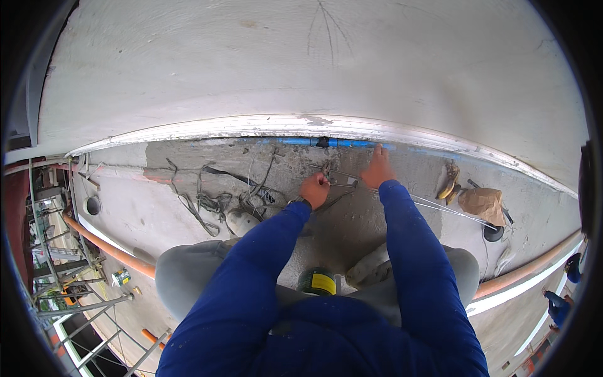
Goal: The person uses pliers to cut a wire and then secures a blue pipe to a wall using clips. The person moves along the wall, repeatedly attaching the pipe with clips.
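My left hand (314, 191) is closed in a pinch low over the dusty concrete floor; whatever lies between its fingers is too small to make out. Just beyond its fingertips is a small metal object, perhaps a hand tool (326, 168). To the right, my right hand (377, 168) stretches forward with extended fingers, their tips close to the blue pipe (355, 144) at the foot of the wall. Thin pale rods or cables (433, 204) run from beneath this hand toward the right. A black fitting or wrap (323, 142) sits on the pipe.
Tangled dark straps (217, 201) lie left of my hands. At right are yellowish gloves (448, 182), a brown paper bag (482, 205) and a round black object (493, 233). A dark can with a yellow label (318, 282) stands between my legs. Scaffolding (69, 276) stands far left.
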Motion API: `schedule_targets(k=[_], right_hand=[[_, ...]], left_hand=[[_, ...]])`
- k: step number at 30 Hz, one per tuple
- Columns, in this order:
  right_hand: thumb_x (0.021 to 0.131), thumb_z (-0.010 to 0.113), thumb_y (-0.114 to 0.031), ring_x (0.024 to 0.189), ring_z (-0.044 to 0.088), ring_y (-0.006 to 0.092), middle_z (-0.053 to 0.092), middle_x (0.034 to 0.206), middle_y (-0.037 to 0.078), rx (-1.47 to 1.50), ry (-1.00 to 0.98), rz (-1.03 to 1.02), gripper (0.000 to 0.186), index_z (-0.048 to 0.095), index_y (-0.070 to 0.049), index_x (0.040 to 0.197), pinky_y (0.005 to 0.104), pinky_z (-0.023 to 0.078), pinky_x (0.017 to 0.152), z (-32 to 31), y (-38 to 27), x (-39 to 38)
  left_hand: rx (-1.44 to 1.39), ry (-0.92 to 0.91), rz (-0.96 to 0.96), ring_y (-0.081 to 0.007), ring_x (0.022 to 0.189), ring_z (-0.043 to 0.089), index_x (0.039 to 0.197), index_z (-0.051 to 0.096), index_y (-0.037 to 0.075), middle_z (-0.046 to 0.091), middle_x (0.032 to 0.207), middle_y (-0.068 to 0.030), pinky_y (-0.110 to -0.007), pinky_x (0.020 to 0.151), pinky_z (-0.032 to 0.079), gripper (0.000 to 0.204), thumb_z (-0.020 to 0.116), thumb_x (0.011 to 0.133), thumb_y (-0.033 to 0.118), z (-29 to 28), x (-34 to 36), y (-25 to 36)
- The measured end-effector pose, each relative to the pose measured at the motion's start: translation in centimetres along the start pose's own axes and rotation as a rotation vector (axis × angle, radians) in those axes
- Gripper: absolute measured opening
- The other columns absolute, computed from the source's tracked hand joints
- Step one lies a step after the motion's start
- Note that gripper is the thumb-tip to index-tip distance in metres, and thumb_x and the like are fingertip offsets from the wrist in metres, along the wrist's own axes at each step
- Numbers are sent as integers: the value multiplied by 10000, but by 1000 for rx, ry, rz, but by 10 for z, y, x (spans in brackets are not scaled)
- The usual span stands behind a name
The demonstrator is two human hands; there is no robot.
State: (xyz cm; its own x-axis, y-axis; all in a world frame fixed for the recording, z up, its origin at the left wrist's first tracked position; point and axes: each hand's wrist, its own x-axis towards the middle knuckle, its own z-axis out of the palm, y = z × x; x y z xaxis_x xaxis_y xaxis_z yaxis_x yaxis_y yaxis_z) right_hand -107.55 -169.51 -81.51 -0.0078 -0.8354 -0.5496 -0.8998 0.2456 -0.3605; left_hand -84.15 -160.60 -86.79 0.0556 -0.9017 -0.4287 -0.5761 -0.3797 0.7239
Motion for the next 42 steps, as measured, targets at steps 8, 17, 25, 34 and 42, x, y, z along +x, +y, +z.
schedule_targets(k=[8, 17, 25, 34, 42], right_hand=[[844, 675, -217, 1461, 453, 447, 253, 1671, 272, 37, -18, 16, 976, 172, 83, 1625, 473, 451, 1175, -7, -13, 1], [847, 691, -226, 1458, 464, 425, 267, 1670, 249, 18, -27, 27, 986, 170, 69, 1631, 478, 464, 1159, -8, -13, -2], [844, 711, -232, 1451, 469, 426, 269, 1676, 220, -5, -48, 61, 1006, 163, 47, 1640, 486, 473, 1149, -21, -17, -10], [823, 766, -271, 1405, 462, 503, 366, 1542, 372, -42, 17, -19, 1039, 197, 146, 1586, 464, 442, 1160, -14, -1, -7], [810, 802, -261, 1420, 450, 509, 367, 1552, 373, -70, -1, -88, 1070, 189, 142, 1590, 466, 436, 1164, -13, -15, -10]], left_hand=[[511, 132, -271, -404, 1111, 709, 1244, 686, 35, 744, 1195, -211, -460, 941, 571, 516, 770, 796, 276, -155, 50, -86], [434, -154, -101, -397, 1088, 700, 1143, 715, 76, 741, 1126, -217, -464, 948, 558, 388, 735, 804, 264, -76, 21, -78], [351, -88, -37, -382, 958, 718, 1094, 720, 64, 744, 1060, -191, -474, 842, 584, 271, 724, 870, 216, -41, 19, -56], [-1008, -23, -551, -152, 802, 680, 1121, 672, 99, 733, 1000, -34, -331, 663, 544, 138, 642, 1034, 202, -4, 71, 30], [-1201, 74, -594, -126, 730, 652, 1088, 606, 131, 722, 943, -14, -312, 612, 518, 82, 623, 1044, 197, 8, 90, 23]])
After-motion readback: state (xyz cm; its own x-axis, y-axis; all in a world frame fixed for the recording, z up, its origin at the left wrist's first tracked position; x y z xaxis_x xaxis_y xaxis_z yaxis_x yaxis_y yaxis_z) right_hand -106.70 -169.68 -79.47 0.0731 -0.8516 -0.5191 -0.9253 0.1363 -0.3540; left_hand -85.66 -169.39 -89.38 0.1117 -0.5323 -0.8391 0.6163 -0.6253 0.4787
